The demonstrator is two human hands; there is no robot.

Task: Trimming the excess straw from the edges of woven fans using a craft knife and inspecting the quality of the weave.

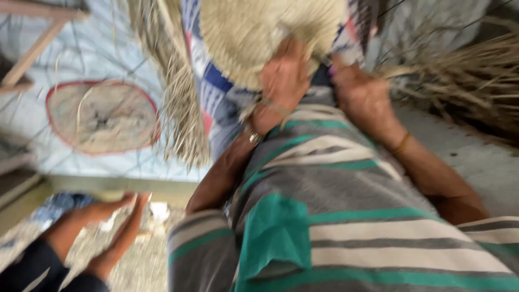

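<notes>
The view is blurred by motion. My left hand (284,75) presses on the lower edge of a round woven straw piece (248,30) at the top centre, fingers curled onto it. My right hand (361,94) sits just to the right of it, beside the piece's rim, and its fingers are hidden, so I cannot tell what it grips. Loose straw strands (181,108) hang down from the weave on the left. Both wrists carry thin bands. A grey, green and white striped cloth (335,216) covers my lap below the hands.
A bundle of dried fibres (465,81) lies at the right. A round woven disc with a red rim (102,116) rests on a pale blue sheet at the left. Another person's two hands (111,221) reach in at the lower left. A wooden frame (32,48) stands at the upper left.
</notes>
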